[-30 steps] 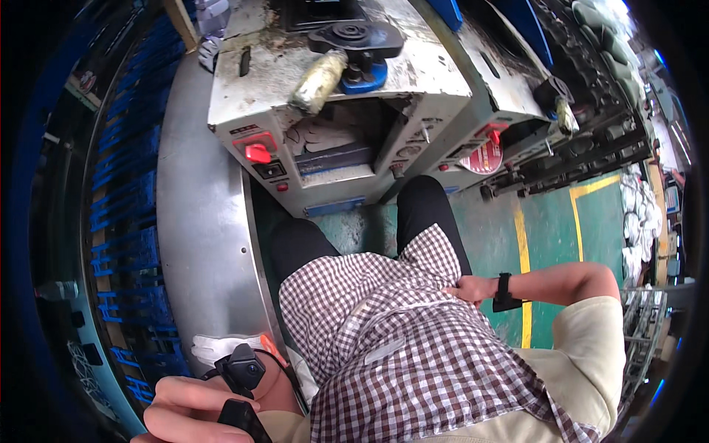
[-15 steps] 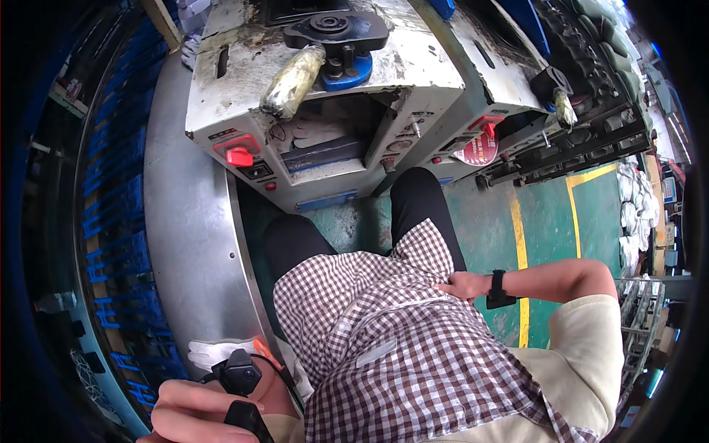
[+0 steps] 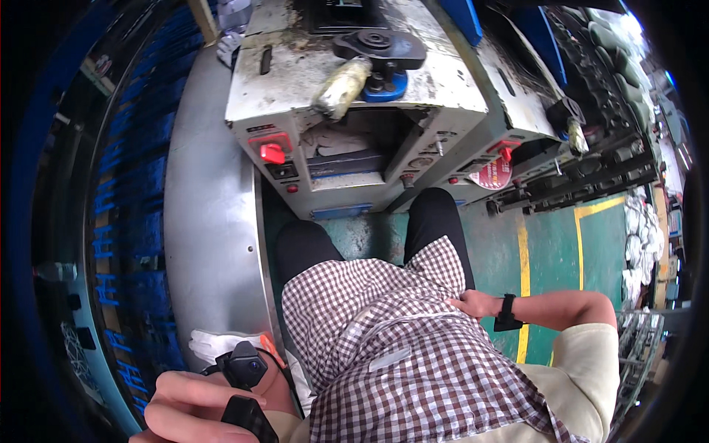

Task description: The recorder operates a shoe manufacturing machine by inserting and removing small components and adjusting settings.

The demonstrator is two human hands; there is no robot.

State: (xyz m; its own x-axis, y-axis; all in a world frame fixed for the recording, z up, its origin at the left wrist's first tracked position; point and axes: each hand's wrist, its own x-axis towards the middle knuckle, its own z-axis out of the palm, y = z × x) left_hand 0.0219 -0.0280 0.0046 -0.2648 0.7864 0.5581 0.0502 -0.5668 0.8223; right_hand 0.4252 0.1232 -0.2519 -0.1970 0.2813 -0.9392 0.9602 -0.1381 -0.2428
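Note:
Close to the camera at the lower left is my left hand (image 3: pixel 188 406), with its fingers bent around a small black object (image 3: pixel 247 419) that I cannot make out fully. A black camera-like device (image 3: pixel 245 365) sits on that wrist. My right hand (image 3: pixel 478 303) is at the side of the brown-and-white checked apron (image 3: pixel 436 369), its fingers curled against the cloth and partly hidden. That wrist wears a black band with a square unit (image 3: pixel 508 313). White gloves (image 3: pixel 218 345) lie on the metal bench near my left wrist.
A worn white machine (image 3: pixel 273 96) stands ahead of my knees, with a red switch (image 3: pixel 272 153), a dark opening and a tape-wrapped handle (image 3: pixel 343 88). A second machine (image 3: pixel 509 111) is to its right. The metal bench (image 3: pixel 210 221) and blue racks (image 3: pixel 133 221) run along the left.
The view has shifted, so the machines and bench sit lower and farther right. Both hands keep nearly the same pose, the right one still at the apron.

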